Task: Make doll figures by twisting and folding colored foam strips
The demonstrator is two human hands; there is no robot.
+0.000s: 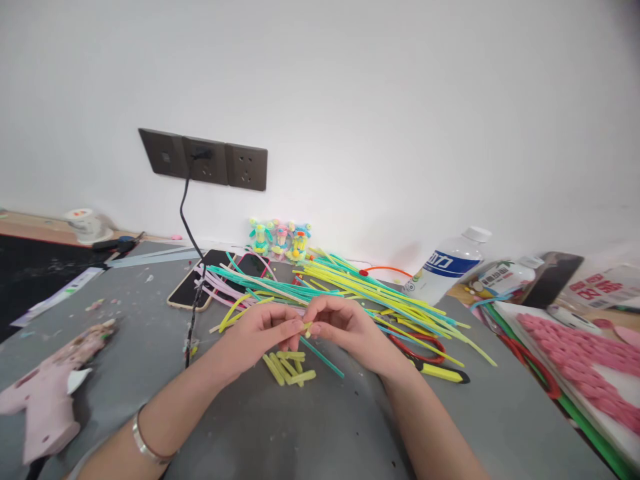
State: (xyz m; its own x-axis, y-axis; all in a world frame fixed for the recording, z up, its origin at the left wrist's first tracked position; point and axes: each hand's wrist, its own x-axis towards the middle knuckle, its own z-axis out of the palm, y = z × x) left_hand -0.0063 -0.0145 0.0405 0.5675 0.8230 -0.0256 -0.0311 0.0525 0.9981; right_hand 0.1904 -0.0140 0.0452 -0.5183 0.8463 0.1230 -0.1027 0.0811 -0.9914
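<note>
Between the fingertips of both hands is a small yellow piece of pipe cleaner (pixel 308 329). My left hand (pixel 273 328) pinches it from the left, and my right hand (pixel 345 327) pinches it from the right. Just below the hands lies a small pile of short yellow-green pipe cleaner pieces (pixel 290 369). Behind them, long pipe cleaners (pixel 370 287) in yellow, teal and lilac spread over the grey mat (pixel 240 427). One teal pipe cleaner (pixel 325 357) sticks out below my right hand.
A pink glue gun (pixel 50 393) lies at the left. Two phones (pixel 193 287) and three small fuzzy figures (pixel 280 240) are at the back, near a black cord (pixel 186 213). On the right are scissors (pixel 420 347), a yellow cutter (pixel 443 372), a bottle (pixel 445 267) and pink braided material (pixel 580 360).
</note>
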